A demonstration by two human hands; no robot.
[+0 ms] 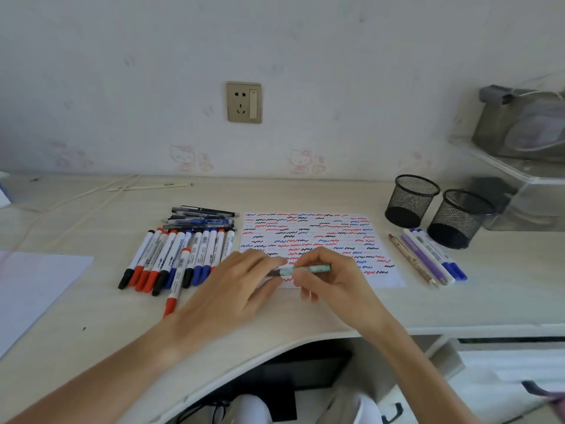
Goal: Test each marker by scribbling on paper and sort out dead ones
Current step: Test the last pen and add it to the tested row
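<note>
mint-green patterned pen [308, 268] gripped by right hand [330, 276]; left hand [241, 281] pinches its dark end. risk: a jerked cap smears the scribbled white paper [318, 240].

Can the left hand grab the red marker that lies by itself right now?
Probably not at once. The left hand is busy pinching the end of the teal pen that the right hand grips. The lone red marker lies close beside it, with nothing between.

1. We pinch a mint-green pen [308, 269] between our left hand [241, 283] and right hand [330, 273] over the scribbled paper [318, 240].
2. Whiteboard markers [177, 258] lie left of it.
3. Four pens [428, 258] lie right, beside two mesh cups [440, 209].
</note>
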